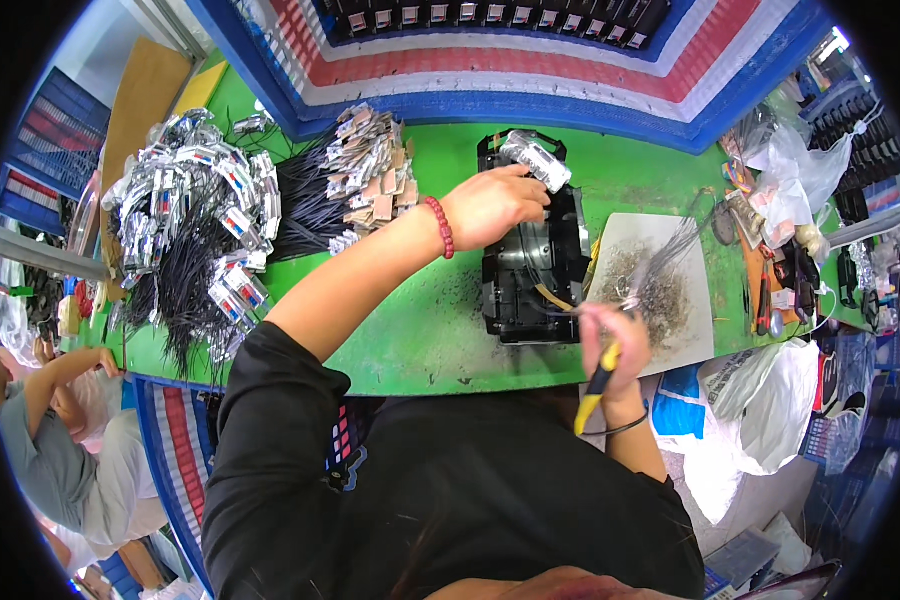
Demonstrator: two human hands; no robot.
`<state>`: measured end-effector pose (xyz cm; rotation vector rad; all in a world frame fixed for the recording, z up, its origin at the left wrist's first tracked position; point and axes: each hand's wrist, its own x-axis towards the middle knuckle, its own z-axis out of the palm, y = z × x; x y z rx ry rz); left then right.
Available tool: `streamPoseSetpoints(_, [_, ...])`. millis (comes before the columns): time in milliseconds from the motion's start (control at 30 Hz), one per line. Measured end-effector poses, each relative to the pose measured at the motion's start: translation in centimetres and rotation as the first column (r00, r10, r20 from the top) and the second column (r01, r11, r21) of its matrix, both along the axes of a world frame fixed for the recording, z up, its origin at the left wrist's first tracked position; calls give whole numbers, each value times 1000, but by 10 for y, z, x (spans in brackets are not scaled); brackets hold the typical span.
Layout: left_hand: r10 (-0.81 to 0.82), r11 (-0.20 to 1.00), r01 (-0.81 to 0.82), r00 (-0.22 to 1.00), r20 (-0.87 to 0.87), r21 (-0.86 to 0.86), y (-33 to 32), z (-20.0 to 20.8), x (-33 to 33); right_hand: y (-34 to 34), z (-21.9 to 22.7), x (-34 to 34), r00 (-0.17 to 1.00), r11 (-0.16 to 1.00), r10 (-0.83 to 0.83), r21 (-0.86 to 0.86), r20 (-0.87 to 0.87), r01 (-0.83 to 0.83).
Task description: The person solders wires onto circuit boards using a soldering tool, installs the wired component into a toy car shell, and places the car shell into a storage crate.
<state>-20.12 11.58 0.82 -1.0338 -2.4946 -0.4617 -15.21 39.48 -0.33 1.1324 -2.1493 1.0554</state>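
Note:
A black plastic housing [505, 285] lies lengthwise on the green bench in front of me. My left hand [505, 207] reaches over its upper half, fingers curled down; what they pinch is hidden. Just beyond those fingers, a silver foil-wrapped part [536, 160] rests at the housing's far end. Dark wires run down inside the housing from below the left hand. My right hand [615, 345], slightly blurred, is closed round a yellow-and-black handled tool [602, 378] beside the housing's near right corner. The tool's tip is unclear near a yellowish strip [552, 297].
On the left are piles of silver parts with black leads [195, 200] and tan-tagged leads [375, 180]. A speckled white sheet [690, 330] with thin wires lies right. A striped blue crate [510, 75] stands behind; plastic bags [780, 170] and tools crowd the right. Another person [80, 440] sits far left.

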Motion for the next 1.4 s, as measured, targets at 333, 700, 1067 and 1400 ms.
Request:
streamPoseSetpoints(333, [130, 969, -169, 969, 210, 180, -14, -11, 36, -13, -49, 11, 941, 953, 211, -269, 266, -137])
streamPoseSetpoints(700, [157, 983, -161, 986, -58, -90, 18, 109, 54, 22, 67, -38, 728, 715, 605, -624, 324, -316])
streamPoseSetpoints(1067, [348, 922, -386, 797, 494, -26, -53, 142, 202, -43, 108, -120, -101, 229, 963, -957, 249, -176])
streamPoseSetpoints(1400, [642, -670, -591, -159, 750, 449, -114, 5, 624, -96, -15, -63, 415, 789, 614, -541, 671, -292])
